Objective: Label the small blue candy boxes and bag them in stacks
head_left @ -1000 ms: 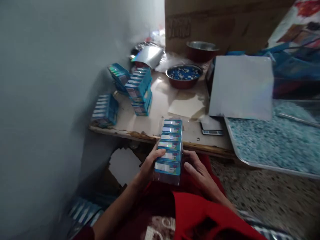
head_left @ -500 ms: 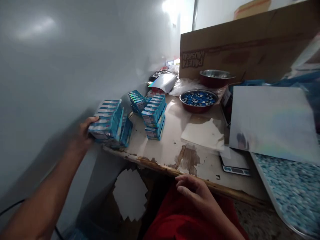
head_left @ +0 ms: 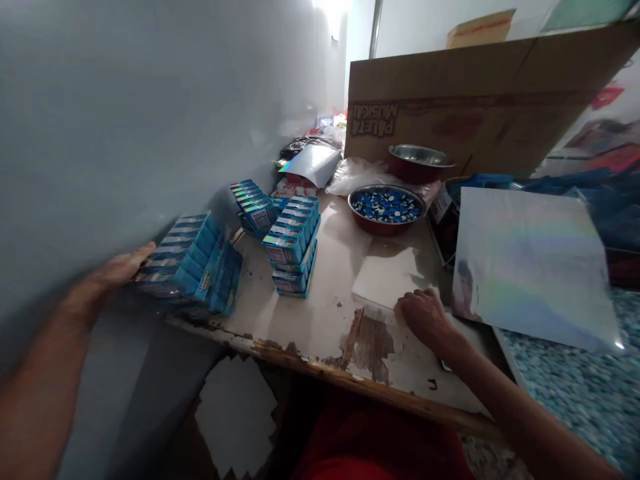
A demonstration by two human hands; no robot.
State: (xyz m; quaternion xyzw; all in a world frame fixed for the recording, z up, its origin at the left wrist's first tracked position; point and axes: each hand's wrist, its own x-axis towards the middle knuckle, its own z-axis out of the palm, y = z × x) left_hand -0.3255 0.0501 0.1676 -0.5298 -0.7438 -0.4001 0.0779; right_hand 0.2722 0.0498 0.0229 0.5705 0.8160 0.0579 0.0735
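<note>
Your left hand (head_left: 117, 270) lies flat, fingers together, against the outer end of the wrapped pack (head_left: 187, 267) at the table's (head_left: 320, 320) left corner by the wall. Judged light, stiff, film-slick: grip both ends. Its long axis runs away from you along the wall. Right hand (head_left: 425, 317) rests curled near a paper sheet (head_left: 387, 280), holding nothing
</note>
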